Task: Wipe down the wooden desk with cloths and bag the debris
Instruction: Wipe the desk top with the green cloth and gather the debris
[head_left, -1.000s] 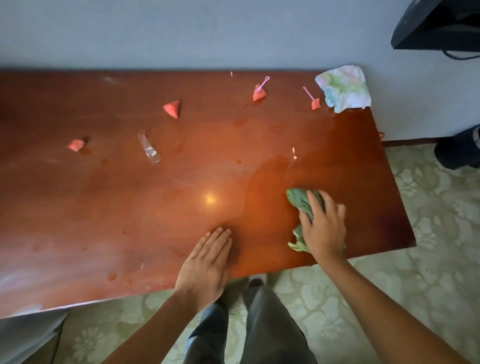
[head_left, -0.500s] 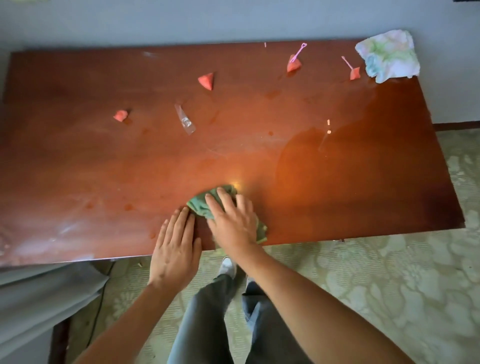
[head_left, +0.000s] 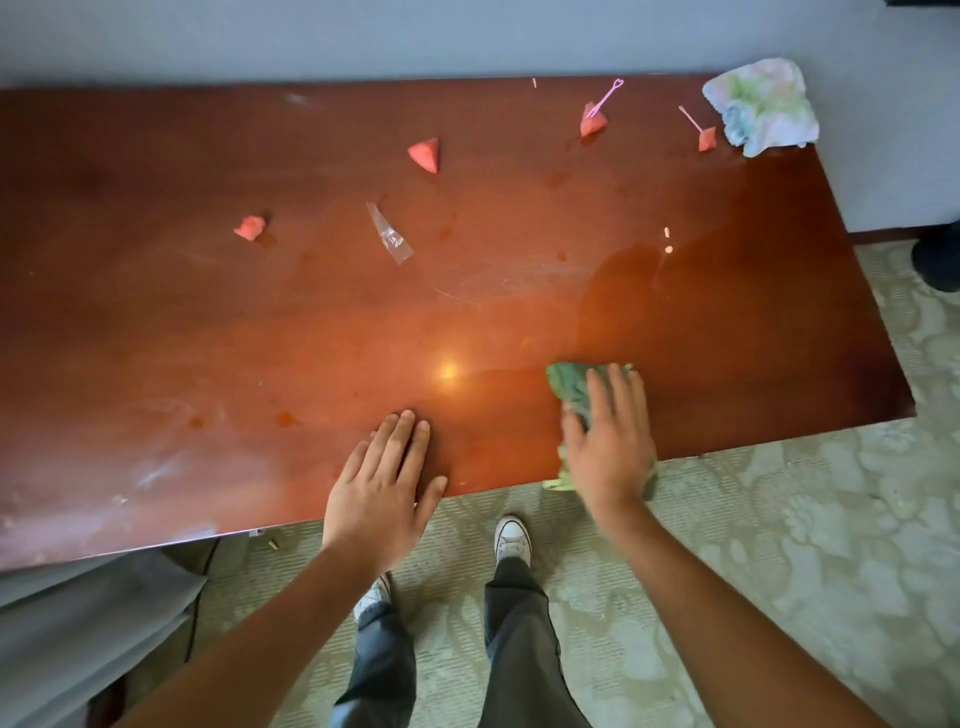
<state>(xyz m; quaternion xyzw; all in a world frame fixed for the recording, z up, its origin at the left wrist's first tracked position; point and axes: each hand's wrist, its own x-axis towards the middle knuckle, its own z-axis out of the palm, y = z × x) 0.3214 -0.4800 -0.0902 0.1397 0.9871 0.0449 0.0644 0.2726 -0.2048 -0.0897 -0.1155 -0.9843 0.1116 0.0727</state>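
Observation:
The wooden desk (head_left: 260, 338) fills the upper half of the head view. My right hand (head_left: 610, 441) presses flat on a green cloth (head_left: 569, 387) near the desk's front edge, right of centre. My left hand (head_left: 384, 478) rests flat on the desk's front edge, fingers straight, holding nothing. Red fruit pieces lie on the desk: one (head_left: 426, 153) at mid back, one (head_left: 250, 227) at the left, one (head_left: 592, 122) with a pink pick, and one (head_left: 705, 139) at the back right. A clear plastic scrap (head_left: 389, 234) lies near the middle.
A white-green crumpled cloth (head_left: 761, 106) sits on the back right corner. Wet sheen covers the desk's right part. A wall runs behind the desk. My legs and shoes (head_left: 511, 535) stand on patterned carpet. Grey fabric (head_left: 78, 623) hangs at the lower left.
My right hand slid the green cloth left along the front edge to beside my left hand, then back to the right. My left hand stayed flat near the front edge.

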